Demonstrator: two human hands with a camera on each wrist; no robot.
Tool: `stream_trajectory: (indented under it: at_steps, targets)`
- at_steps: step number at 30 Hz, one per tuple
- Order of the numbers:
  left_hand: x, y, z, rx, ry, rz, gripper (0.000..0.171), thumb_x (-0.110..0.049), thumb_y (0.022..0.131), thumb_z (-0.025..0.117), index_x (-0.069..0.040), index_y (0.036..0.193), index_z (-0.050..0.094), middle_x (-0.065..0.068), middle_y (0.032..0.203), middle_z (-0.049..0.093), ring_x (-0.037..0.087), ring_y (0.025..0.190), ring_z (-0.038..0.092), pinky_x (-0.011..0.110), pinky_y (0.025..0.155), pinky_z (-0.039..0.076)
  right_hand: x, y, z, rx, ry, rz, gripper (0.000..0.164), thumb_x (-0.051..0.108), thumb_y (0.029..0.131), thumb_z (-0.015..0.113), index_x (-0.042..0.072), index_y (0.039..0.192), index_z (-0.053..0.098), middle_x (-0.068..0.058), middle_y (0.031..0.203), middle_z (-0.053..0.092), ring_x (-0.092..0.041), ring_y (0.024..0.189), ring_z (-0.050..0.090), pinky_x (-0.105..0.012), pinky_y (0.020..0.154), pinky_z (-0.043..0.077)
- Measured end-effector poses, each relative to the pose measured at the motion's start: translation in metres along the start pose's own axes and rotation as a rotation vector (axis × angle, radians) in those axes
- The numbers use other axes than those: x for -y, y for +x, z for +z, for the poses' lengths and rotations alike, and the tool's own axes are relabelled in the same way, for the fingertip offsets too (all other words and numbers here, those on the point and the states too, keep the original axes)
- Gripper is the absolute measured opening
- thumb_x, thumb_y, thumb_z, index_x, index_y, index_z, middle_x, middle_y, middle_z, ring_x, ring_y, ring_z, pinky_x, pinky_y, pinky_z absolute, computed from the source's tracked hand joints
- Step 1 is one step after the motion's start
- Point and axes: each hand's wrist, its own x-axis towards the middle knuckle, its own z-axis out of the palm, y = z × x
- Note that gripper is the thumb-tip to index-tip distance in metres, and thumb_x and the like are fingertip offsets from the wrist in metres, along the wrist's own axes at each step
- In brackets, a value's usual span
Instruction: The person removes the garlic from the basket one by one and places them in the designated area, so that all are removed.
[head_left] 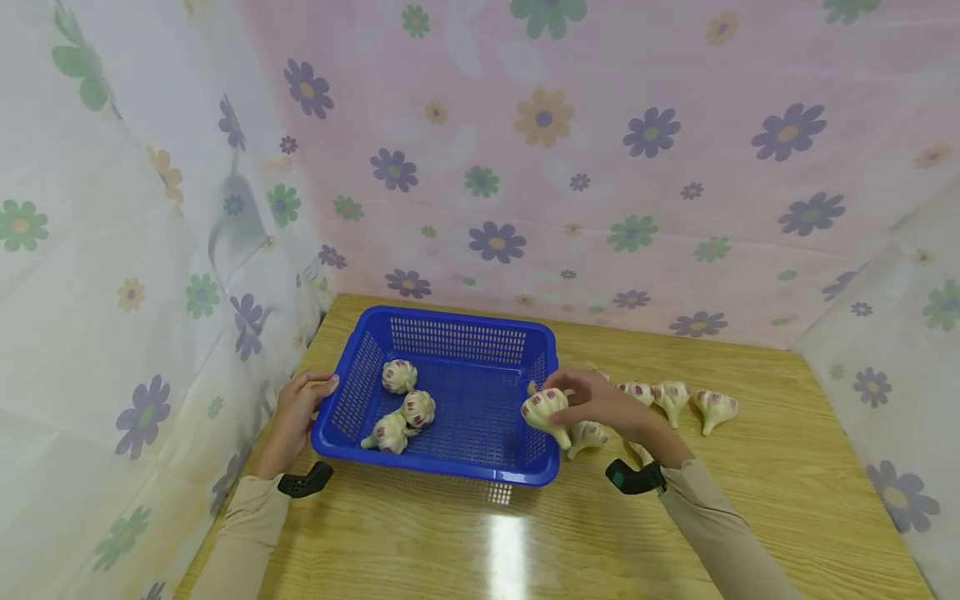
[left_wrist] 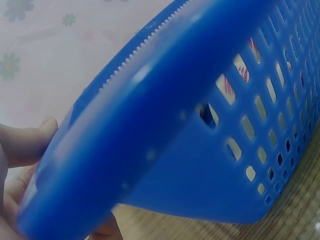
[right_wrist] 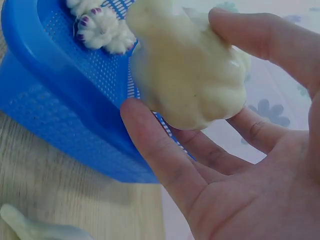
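A blue plastic basket (head_left: 465,471) with slotted walls stands on the wooden table, and three garlic bulbs (head_left: 399,377) lie in its left part. My left hand (head_left: 296,412) grips the basket's left rim; in the left wrist view its thumb (left_wrist: 30,142) lies along the outer edge of that rim. Over the basket's right rim, my right hand (head_left: 600,404) holds a garlic bulb (head_left: 545,408) between thumb and fingers. The right wrist view shows this held bulb (right_wrist: 187,70) up close, above the basket wall.
Several more garlic bulbs (head_left: 716,407) lie on the table (head_left: 780,467) right of the basket, some partly hidden by my right hand and forearm. Flower-printed cloth (head_left: 570,200) hangs behind the table and along both sides.
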Motion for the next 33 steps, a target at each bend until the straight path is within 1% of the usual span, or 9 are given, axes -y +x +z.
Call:
stream_trajectory:
  at_steps: [3, 7, 9, 14, 18, 21, 25, 30, 33]
  targets:
    - [-0.007, -0.005, 0.002, 0.009, -0.011, -0.002, 0.046, -0.043, 0.082, 0.072, -0.015, 0.115, 0.058, 0.004, 0.096, 0.068, 0.021, 0.079, 0.067, 0.04, 0.061, 0.055, -0.003, -0.005, -0.004, -0.021, 0.001, -0.013, 0.037, 0.016, 0.087, 0.069, 0.004, 0.119, 0.053, -0.016, 0.122, 0.048, -0.033, 0.106, 0.053, -0.047, 0.083, 0.048]
    - [-0.015, -0.013, 0.004, 0.02, -0.008, -0.001, 0.047, -0.043, 0.082, 0.072, -0.014, 0.115, 0.058, 0.004, 0.096, 0.068, 0.02, 0.079, 0.067, 0.039, 0.062, 0.055, -0.007, -0.011, -0.009, -0.046, 0.019, 0.007, 0.037, 0.016, 0.087, 0.069, 0.004, 0.118, 0.052, -0.015, 0.125, 0.045, -0.032, 0.113, 0.05, -0.046, 0.083, 0.048]
    - [-0.015, -0.013, 0.004, -0.002, 0.003, -0.006, 0.052, -0.048, 0.078, 0.074, -0.014, 0.115, 0.059, 0.003, 0.096, 0.068, 0.019, 0.079, 0.067, 0.038, 0.063, 0.055, -0.009, -0.013, -0.011, -0.052, 0.038, 0.017, 0.037, 0.017, 0.087, 0.069, 0.003, 0.118, 0.052, -0.015, 0.126, 0.044, -0.032, 0.113, 0.05, -0.049, 0.083, 0.048]
    - [-0.011, -0.013, 0.002, 0.014, 0.012, 0.02, 0.062, -0.055, 0.073, 0.074, -0.014, 0.117, 0.057, 0.004, 0.097, 0.067, 0.02, 0.08, 0.067, 0.038, 0.063, 0.055, -0.014, -0.018, -0.014, -0.061, 0.05, 0.038, 0.039, 0.016, 0.088, 0.068, 0.003, 0.12, 0.051, -0.016, 0.127, 0.044, -0.031, 0.113, 0.05, -0.049, 0.083, 0.049]
    - [-0.03, -0.028, 0.011, 0.021, 0.01, -0.015, 0.048, -0.041, 0.086, 0.068, -0.01, 0.119, 0.054, 0.004, 0.096, 0.066, 0.019, 0.079, 0.066, 0.037, 0.063, 0.055, -0.018, -0.023, -0.015, -0.072, 0.051, 0.064, 0.039, 0.017, 0.088, 0.067, 0.005, 0.122, 0.051, -0.015, 0.134, 0.042, -0.036, 0.122, 0.042, -0.045, 0.084, 0.049]
    - [-0.049, -0.041, 0.02, 0.007, 0.002, -0.065, 0.037, -0.029, 0.092, 0.063, -0.007, 0.119, 0.052, 0.004, 0.094, 0.066, 0.019, 0.079, 0.065, 0.036, 0.064, 0.055, -0.02, -0.027, -0.016, -0.08, 0.048, 0.071, 0.041, 0.019, 0.089, 0.067, 0.005, 0.123, 0.05, -0.015, 0.138, 0.038, -0.039, 0.126, 0.037, -0.047, 0.084, 0.048]
    - [-0.05, -0.042, 0.02, -0.002, -0.019, -0.065, 0.032, -0.028, 0.091, 0.064, -0.009, 0.115, 0.054, 0.001, 0.09, 0.066, 0.017, 0.077, 0.065, 0.035, 0.063, 0.055, -0.023, -0.031, -0.019, -0.082, 0.051, 0.07, 0.042, 0.019, 0.089, 0.066, 0.006, 0.126, 0.05, -0.017, 0.141, 0.036, -0.039, 0.125, 0.039, -0.054, 0.083, 0.047]
    - [-0.05, -0.042, 0.02, -0.012, 0.004, -0.047, 0.029, -0.028, 0.091, 0.064, -0.011, 0.113, 0.056, 0.003, 0.092, 0.067, 0.019, 0.077, 0.066, 0.036, 0.062, 0.055, -0.028, -0.036, -0.022, -0.089, 0.057, 0.078, 0.045, 0.018, 0.09, 0.065, 0.004, 0.129, 0.047, -0.02, 0.145, 0.033, -0.04, 0.124, 0.04, -0.052, 0.08, 0.049]
    - [-0.051, -0.042, 0.021, -0.02, 0.0, -0.054, 0.028, -0.027, 0.091, 0.064, -0.01, 0.113, 0.056, 0.002, 0.091, 0.067, 0.019, 0.077, 0.066, 0.036, 0.062, 0.055, -0.031, -0.04, -0.023, -0.103, 0.054, 0.098, 0.049, 0.018, 0.09, 0.065, 0.003, 0.132, 0.043, -0.022, 0.145, 0.032, -0.042, 0.126, 0.038, -0.052, 0.083, 0.048]
